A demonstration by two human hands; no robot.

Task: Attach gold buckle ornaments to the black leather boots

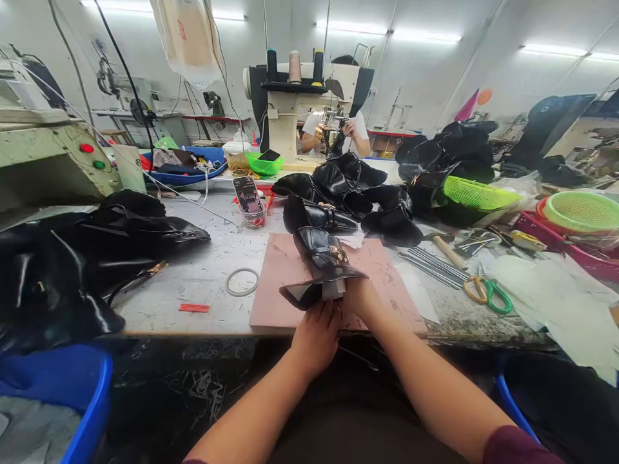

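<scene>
A shiny black leather boot upper (322,251) with a gold buckle lies over a pink board (275,258), its open top flaring toward me. My left hand (316,335) is closed at the near edge of that opening, fingers bent against the lining. On the other side, my right hand (356,299) grips the same edge, its fingers mostly hidden by the leather. A pale grey patch (333,289) shows inside the opening between my hands. Just beyond, another buckled black boot upper (319,216) rests against the far end of the first.
More black uppers (348,177) pile up ahead, before a sewing machine (285,116) where another person (358,132) works. Black leather pieces (72,258) cover the left. Scissors (488,293), a hammer (449,251) and metal strips lie right. A phone (248,195) leans in a tub.
</scene>
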